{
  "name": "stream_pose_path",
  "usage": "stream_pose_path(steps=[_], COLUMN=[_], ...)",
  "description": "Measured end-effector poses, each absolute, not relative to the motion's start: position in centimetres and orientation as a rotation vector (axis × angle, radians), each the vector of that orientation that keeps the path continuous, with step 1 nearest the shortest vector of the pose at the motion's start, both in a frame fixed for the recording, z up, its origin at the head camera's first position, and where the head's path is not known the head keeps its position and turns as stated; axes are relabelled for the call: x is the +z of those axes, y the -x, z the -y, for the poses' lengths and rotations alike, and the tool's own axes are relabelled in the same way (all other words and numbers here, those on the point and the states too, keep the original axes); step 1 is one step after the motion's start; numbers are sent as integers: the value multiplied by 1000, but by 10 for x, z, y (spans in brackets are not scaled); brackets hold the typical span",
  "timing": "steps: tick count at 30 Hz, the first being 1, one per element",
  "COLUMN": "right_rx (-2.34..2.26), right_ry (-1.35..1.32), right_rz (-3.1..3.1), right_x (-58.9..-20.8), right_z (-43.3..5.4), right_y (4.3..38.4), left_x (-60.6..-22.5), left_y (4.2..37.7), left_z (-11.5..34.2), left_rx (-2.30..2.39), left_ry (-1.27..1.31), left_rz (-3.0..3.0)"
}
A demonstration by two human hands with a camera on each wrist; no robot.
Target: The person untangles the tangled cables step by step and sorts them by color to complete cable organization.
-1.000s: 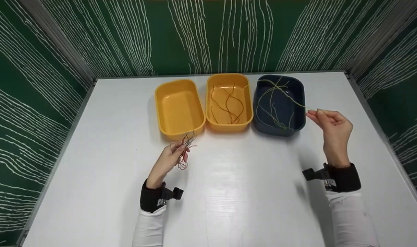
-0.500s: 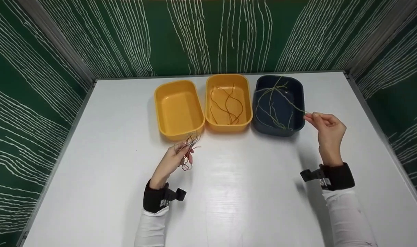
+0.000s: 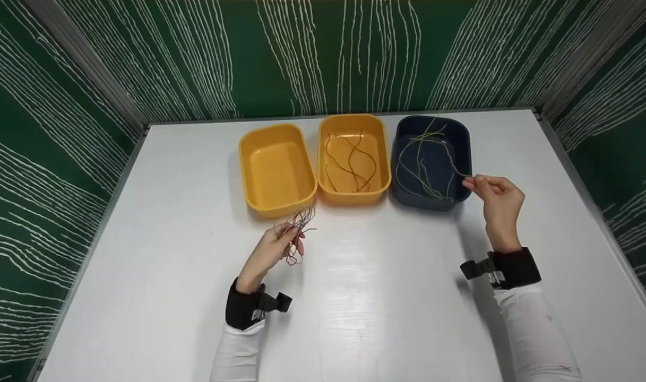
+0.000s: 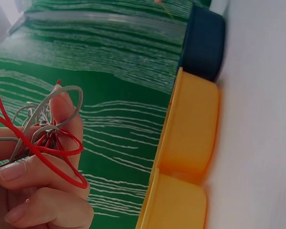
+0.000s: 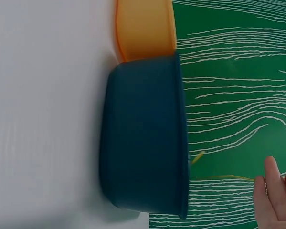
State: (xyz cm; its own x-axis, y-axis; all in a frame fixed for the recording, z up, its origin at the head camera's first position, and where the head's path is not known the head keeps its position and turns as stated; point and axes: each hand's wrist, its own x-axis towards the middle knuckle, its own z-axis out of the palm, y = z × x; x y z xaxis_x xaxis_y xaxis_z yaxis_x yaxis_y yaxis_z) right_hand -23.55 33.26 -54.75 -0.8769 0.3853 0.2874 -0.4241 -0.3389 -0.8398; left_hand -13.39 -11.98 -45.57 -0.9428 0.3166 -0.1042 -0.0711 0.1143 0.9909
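My left hand [image 3: 272, 249] grips a tangled bunch of red and grey wires [image 4: 49, 136] just in front of the left yellow bin [image 3: 278, 170]. Loops of the bunch stick out past the thumb and fingers. At the right rim of the dark blue bin [image 3: 433, 204], my right hand [image 3: 499, 204] pinches the end of a yellow-green wire [image 3: 450, 158] between thumb and fingers. That wire sags over the rim into the bin, where several more yellow-green wires [image 3: 421, 170] lie. The middle yellow bin [image 3: 354, 197] has several orange-looking wires [image 3: 354, 159] in it.
All three bins stand side by side at the back of the white table [image 3: 349, 297]. Behind them rises a green wall [image 3: 333, 58] with white streaks, and similar panels flank both sides.
My right hand has moved left toward the blue bin, and the pinched wire has dropped from stretched to slack inside it. My left hand has shifted slightly right with its wires.
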Motion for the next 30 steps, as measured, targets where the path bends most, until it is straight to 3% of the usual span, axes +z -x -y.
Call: stream_pose_path(steps=[5, 30], right_rx=[2168, 2100], right_ry=[-26, -110], right_rz=[1526, 1653], right_x=[-580, -585], right_z=[-341, -329], right_y=[253, 240], left_x=[-466, -465], left_y=[139, 137], left_z=[116, 97], left_rx=[1911, 1932], left_ry=[-234, -259], left_rz=[-2096, -2024])
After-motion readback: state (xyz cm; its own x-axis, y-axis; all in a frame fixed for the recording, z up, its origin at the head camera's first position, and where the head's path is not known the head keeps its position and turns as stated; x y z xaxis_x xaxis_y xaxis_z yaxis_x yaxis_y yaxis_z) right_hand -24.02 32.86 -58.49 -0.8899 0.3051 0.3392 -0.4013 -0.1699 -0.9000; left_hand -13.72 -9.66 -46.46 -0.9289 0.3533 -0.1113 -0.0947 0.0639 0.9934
